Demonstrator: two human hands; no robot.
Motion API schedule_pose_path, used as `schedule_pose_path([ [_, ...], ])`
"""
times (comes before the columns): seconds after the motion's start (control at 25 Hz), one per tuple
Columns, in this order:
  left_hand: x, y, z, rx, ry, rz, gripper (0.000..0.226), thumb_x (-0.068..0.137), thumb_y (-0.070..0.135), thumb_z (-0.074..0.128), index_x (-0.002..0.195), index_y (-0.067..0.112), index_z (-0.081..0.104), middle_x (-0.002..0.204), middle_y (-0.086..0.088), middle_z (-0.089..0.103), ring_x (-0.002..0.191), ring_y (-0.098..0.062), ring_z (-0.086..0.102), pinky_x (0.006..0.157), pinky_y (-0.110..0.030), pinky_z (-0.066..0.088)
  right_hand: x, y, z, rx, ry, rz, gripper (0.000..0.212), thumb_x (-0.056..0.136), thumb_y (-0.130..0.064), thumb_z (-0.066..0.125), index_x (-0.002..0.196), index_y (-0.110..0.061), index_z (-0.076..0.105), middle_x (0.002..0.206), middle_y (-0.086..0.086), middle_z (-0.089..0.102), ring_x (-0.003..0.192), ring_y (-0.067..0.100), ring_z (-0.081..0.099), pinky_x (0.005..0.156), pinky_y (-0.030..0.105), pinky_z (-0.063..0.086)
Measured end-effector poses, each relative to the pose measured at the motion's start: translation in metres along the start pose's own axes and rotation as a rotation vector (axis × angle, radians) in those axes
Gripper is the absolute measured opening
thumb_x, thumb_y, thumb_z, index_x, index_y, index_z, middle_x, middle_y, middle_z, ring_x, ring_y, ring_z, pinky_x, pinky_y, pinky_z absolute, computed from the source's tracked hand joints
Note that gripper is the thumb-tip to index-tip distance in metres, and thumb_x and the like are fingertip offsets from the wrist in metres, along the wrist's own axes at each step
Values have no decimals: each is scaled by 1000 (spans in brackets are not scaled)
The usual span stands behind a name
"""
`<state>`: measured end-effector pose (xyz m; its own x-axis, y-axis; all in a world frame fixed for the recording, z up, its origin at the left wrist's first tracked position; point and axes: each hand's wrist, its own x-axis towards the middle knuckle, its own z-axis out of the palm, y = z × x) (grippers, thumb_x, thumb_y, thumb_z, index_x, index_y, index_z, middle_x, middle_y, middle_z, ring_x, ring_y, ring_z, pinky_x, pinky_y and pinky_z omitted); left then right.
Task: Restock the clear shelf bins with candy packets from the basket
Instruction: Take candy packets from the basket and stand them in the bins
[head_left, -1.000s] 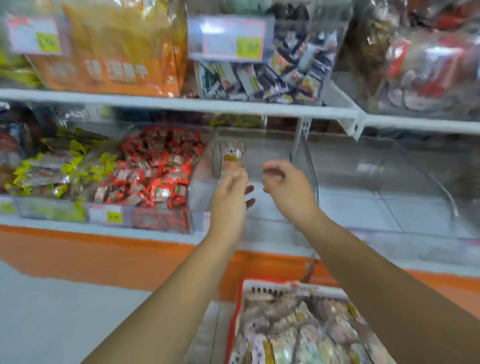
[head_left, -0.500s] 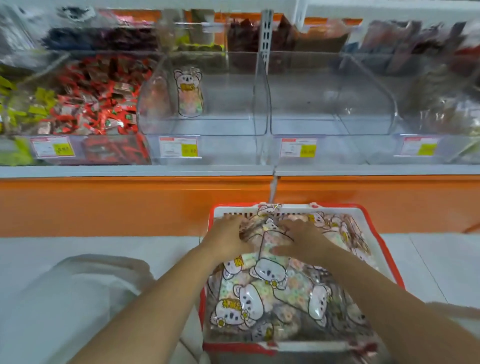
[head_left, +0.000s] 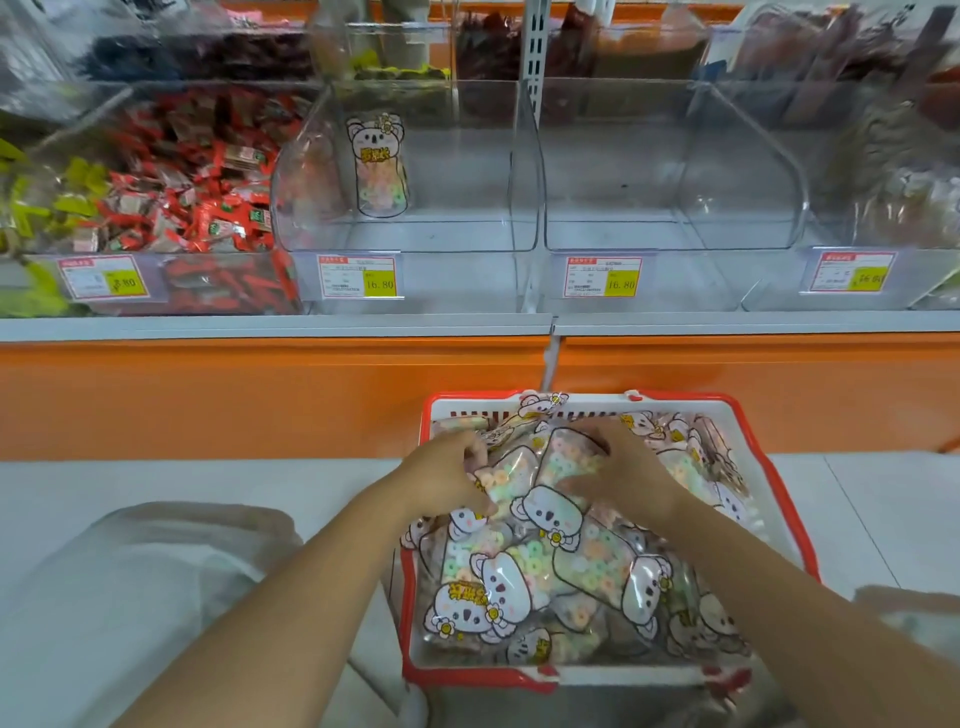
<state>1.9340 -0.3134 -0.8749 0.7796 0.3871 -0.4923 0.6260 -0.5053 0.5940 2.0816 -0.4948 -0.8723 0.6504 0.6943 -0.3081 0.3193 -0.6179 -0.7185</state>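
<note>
A white basket with a red rim (head_left: 776, 499) sits on the floor below the shelf, piled with clear koala-print candy packets (head_left: 545, 566) of pastel rings. My left hand (head_left: 447, 480) is at the basket's far left, fingers curled round the edge of a packet (head_left: 501, 475). My right hand (head_left: 626, 467) lies over the far middle of the pile, thumb and fingers pinching another packet (head_left: 563, 462). On the shelf, one clear bin (head_left: 467, 239) holds a single koala packet (head_left: 377, 169) standing against its left wall. The clear bin (head_left: 675, 234) to its right holds nothing.
A bin of red-wrapped candies (head_left: 197, 176) stands left of the clear bins, with yellow-green packets (head_left: 36, 208) further left. Price tags (head_left: 358, 277) hang on the bin fronts. An orange panel (head_left: 260, 395) runs under the shelf edge. My knee (head_left: 130, 587) is at lower left.
One second ago both hands were up at the clear bin beside the standing packet. They have dropped into the basket and now close on packets there.
</note>
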Motion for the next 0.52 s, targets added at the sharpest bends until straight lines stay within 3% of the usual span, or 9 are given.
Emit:
schedule_pose_path([
  [0.08,-4,4,-7,-217,5,7,35,75,19,84,97,25,57,133,5,52,121,-19,52,88,-31,48,-4,-1,-12,259,28,101,48,75,-16,83,116,-18,59,100,-1,62,78,15,62,63,25,53],
  [0.12,-5,6,-12,-281,-5,-3,33,77,20,82,102,26,61,133,9,49,121,-19,52,85,-30,48,-4,-1,-18,395,26,129,42,75,-13,81,112,-9,63,90,2,65,72,17,64,61,26,55],
  [0.2,-7,9,-21,-405,-23,-64,37,79,23,81,111,28,64,132,13,47,118,-18,55,76,-30,52,-7,-6,-30,723,26,149,32,77,-5,76,106,1,66,80,5,72,72,21,70,62,32,59],
  [0.32,-8,11,-24,-656,-41,-169,43,77,19,82,117,28,67,135,7,55,120,-15,53,68,-26,49,-12,-20,-40,1061,78,55,17,76,4,68,88,-6,62,71,-1,70,74,17,70,71,33,59],
  [0.4,-8,14,-26,-779,-90,-216,39,80,14,79,116,21,68,134,-1,58,124,-19,51,74,-31,50,-17,-30,-39,1005,59,-86,19,70,0,71,81,-12,60,82,-4,69,86,17,66,82,34,50],
  [0.52,-8,26,-44,-992,-207,-233,40,84,20,73,121,7,65,133,-14,59,117,-36,59,83,-49,58,-19,-32,-29,647,38,-227,26,71,1,77,68,-23,66,127,-17,59,121,6,52,92,37,45],
])
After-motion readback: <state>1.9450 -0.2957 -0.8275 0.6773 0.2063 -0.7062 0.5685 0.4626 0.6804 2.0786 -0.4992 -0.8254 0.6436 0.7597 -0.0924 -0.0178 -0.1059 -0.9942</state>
